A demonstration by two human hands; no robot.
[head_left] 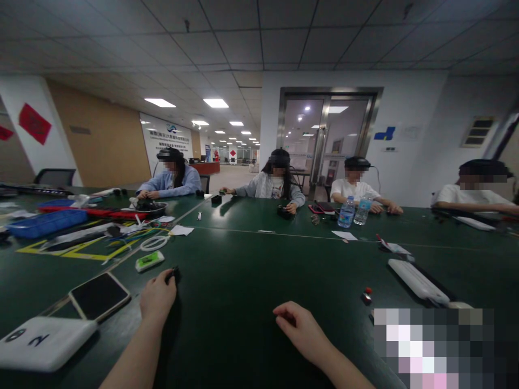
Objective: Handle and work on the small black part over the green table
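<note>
My left hand (157, 296) rests on the green table, its fingers closed round a small black object (175, 274) whose kind I cannot make out. Just beyond that hand lies a green-and-white packet (150, 261). A phone with a dark screen (100, 295) is to its left. My right hand (302, 328) hovers over or rests on the table, loosely curved, with a gap between thumb and fingers and nothing visible in it. Farther right sits a small red-and-dark item (367, 295), apart from the hand.
A white case marked 2 (48, 343) lies front left. Behind it are a blue tray (47, 223), a coiled white cable (154, 243) and loose wires. A long white device (418, 281) lies right. Two water bottles (346, 212) stand across, where several people sit.
</note>
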